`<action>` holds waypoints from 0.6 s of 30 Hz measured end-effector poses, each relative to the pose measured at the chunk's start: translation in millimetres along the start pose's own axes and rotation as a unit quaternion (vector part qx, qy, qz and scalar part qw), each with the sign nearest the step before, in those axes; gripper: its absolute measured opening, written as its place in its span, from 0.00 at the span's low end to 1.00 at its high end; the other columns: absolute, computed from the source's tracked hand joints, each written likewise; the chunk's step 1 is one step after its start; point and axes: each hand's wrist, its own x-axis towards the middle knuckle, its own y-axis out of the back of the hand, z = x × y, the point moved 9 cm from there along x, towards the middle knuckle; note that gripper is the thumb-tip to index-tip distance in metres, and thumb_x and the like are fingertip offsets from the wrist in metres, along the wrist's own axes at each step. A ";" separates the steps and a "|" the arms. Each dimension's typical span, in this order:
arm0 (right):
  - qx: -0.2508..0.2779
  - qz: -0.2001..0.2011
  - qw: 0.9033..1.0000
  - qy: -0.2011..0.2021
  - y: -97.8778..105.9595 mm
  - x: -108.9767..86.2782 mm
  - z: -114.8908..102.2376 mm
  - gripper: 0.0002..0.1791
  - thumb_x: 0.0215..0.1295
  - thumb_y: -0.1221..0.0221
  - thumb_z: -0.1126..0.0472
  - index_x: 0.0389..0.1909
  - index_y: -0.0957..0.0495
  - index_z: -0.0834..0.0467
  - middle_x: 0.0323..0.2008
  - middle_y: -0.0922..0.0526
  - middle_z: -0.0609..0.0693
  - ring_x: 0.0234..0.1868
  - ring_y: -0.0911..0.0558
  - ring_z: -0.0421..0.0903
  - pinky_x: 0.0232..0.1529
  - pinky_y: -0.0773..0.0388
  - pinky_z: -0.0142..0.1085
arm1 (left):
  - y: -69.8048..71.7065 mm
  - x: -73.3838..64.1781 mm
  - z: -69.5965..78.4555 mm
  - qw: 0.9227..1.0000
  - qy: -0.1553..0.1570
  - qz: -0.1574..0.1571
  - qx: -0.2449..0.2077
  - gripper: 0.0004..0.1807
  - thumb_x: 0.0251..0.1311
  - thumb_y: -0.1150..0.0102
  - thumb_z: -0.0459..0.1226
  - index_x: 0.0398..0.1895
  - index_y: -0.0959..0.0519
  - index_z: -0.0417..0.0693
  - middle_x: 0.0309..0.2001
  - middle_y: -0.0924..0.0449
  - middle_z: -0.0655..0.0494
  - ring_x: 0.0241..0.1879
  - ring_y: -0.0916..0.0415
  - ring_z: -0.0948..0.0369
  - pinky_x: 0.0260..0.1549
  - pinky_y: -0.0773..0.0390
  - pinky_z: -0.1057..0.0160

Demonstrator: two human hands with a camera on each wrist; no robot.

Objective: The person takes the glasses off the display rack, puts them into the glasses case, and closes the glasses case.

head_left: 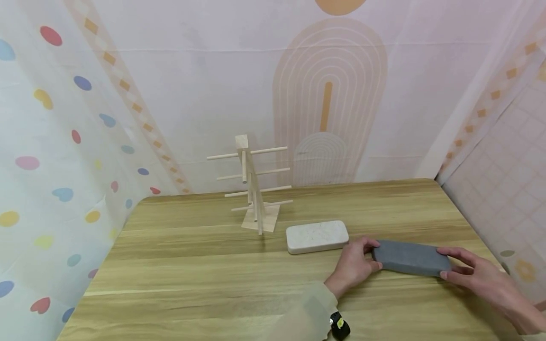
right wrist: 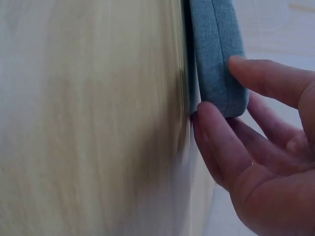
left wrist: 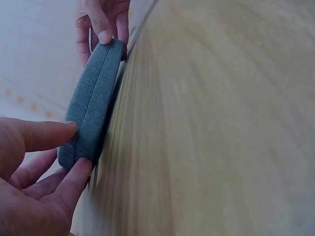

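Note:
A grey-blue glasses case (head_left: 411, 257) with rounded ends lies lengthwise between the two hands at the right side of the table. My left hand (head_left: 353, 265) pinches its left end with thumb and fingers, and my right hand (head_left: 486, 277) grips the opposite end. A seam runs along the side of the case in the left wrist view, where the right hand (left wrist: 106, 22) shows at the far end. Close up in the right wrist view, thumb and fingers meet the corner of the case (right wrist: 216, 59). Its underside sits close over the tabletop.
Just left of the left hand lies a white case (head_left: 317, 236). Behind it stands a wooden stand (head_left: 251, 175) with several thin pegs sticking out. The wooden table (head_left: 179, 274) ends at patterned curtains (head_left: 204, 94) at the back and sides.

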 end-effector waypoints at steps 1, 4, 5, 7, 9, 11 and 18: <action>-0.001 -0.001 1.000 0.000 0.1 0.5 -0.5 0.33 0.74 0.38 0.59 0.72 0.37 0.71 0.71 0.44 0.78 0.61 0.27 0.79 0.40 0.18 0.30 | -0.5 -0.2 0.4 1.000 0.001 -0.001 -0.001 0.22 0.52 0.25 0.24 0.50 0.17 0.45 0.52 0.16 0.55 0.51 0.20 0.69 0.48 0.23 0.75; -0.004 -0.005 1.000 -0.003 0.1 0.1 -1.1 0.34 0.75 0.38 0.58 0.72 0.38 0.72 0.71 0.44 0.79 0.63 0.29 0.79 0.40 0.18 0.31 | -1.5 -1.0 1.2 1.000 0.006 -0.004 -0.002 0.23 0.51 0.25 0.24 0.51 0.17 0.46 0.52 0.17 0.56 0.48 0.21 0.71 0.43 0.22 0.76; -0.006 -0.007 1.000 0.000 0.2 0.2 -1.9 0.35 0.75 0.39 0.58 0.72 0.39 0.73 0.72 0.44 0.79 0.63 0.30 0.79 0.40 0.18 0.30 | -1.5 -1.2 1.6 1.000 0.006 -0.004 0.003 0.23 0.51 0.25 0.24 0.51 0.17 0.46 0.53 0.17 0.57 0.48 0.22 0.71 0.43 0.23 0.76; -0.024 -0.003 1.000 0.002 1.2 -0.8 -3.4 0.35 0.77 0.40 0.55 0.74 0.39 0.71 0.72 0.42 0.78 0.63 0.24 0.70 0.41 0.19 0.29 | -1.3 -2.3 2.2 1.000 0.006 -0.006 0.013 0.23 0.53 0.25 0.27 0.53 0.18 0.48 0.53 0.17 0.59 0.48 0.24 0.72 0.45 0.24 0.75; -0.043 0.003 0.999 0.005 2.6 -2.3 -5.2 0.36 0.78 0.42 0.51 0.75 0.39 0.70 0.72 0.40 0.77 0.60 0.19 0.51 0.40 0.21 0.27 | -0.9 -4.4 3.3 1.000 0.003 -0.006 0.019 0.23 0.54 0.25 0.31 0.55 0.18 0.49 0.54 0.18 0.61 0.50 0.25 0.72 0.49 0.25 0.74; -0.061 0.026 0.998 0.013 5.8 -3.6 -8.7 0.35 0.79 0.44 0.49 0.75 0.38 0.69 0.71 0.36 0.76 0.54 0.22 0.30 0.39 0.24 0.24 | 0.5 -7.1 5.0 1.000 0.000 -0.002 0.023 0.23 0.56 0.26 0.34 0.56 0.18 0.51 0.55 0.19 0.62 0.54 0.26 0.70 0.54 0.27 0.72; -0.037 0.170 0.983 0.051 15.5 -13.1 -28.3 0.28 0.80 0.45 0.51 0.65 0.27 0.71 0.52 0.17 0.36 0.44 0.35 0.09 0.36 0.29 0.14 | 17.6 -23.6 11.6 0.997 -0.004 0.063 -0.051 0.16 0.64 0.33 0.38 0.55 0.17 0.51 0.57 0.18 0.62 0.61 0.24 0.63 0.61 0.27 0.64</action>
